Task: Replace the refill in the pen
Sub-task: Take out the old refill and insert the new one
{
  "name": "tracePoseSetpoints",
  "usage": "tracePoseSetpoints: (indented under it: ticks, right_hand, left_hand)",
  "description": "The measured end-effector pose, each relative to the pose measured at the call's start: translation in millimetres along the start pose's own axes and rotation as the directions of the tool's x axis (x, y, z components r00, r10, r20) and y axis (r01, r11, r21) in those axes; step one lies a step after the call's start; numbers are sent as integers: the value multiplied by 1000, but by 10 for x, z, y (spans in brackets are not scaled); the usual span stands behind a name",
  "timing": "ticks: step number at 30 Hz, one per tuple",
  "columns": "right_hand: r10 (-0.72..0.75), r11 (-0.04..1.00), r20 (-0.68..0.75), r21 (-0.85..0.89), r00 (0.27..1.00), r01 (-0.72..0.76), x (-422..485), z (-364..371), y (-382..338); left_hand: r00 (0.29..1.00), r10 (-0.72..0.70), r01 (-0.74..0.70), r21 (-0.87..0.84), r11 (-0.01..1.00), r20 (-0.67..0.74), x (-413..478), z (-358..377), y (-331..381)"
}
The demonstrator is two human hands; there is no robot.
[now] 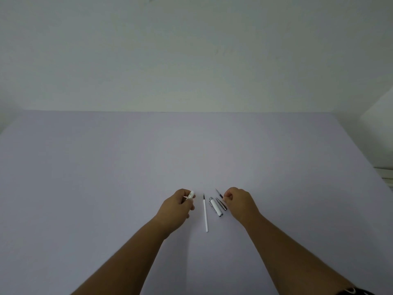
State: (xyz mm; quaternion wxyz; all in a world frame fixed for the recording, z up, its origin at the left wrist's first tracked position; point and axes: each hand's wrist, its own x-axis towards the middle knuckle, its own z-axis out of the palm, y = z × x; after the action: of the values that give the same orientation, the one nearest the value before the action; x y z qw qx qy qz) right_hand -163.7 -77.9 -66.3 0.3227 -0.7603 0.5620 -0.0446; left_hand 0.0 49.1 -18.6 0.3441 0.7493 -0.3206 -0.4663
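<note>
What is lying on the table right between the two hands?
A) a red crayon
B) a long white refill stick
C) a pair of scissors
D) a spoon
B: a long white refill lies flat on the table between the left hand and the right hand.

White refill [205, 216] and white-and-silver pen cap [215, 206] on a lavender table [106, 167].

Pale lavender surface [106, 167] extending to a plain off-white wall [191, 50]; white ledge [380, 107] at right edge; soft, even, diffuse lighting throughout.
</note>
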Motion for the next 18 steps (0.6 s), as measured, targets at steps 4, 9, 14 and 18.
tracePoseSetpoints:
  ticks: [4,9,14,18]
  right_hand:
    - [-30,1000,-45,1,999,30,-58,-36,-103]
    - [-115,975,79,-179,990,128,-233,125,-414]
    - [-256,854,122,-436,959,284,-394,406,-507]
    - [-221,859,99,-452,970,242,-487,510,-517]
  left_hand:
    - [1000,15,-15,25,1000,-16,-25,-14,5]
    - [998,28,-25,62,998,-57,-67,-15,-3]
    - [997,27,-22,62,998,-67,-117,-54,-49]
    - [997,17,-11,72,997,-81,-148,-108,-121]
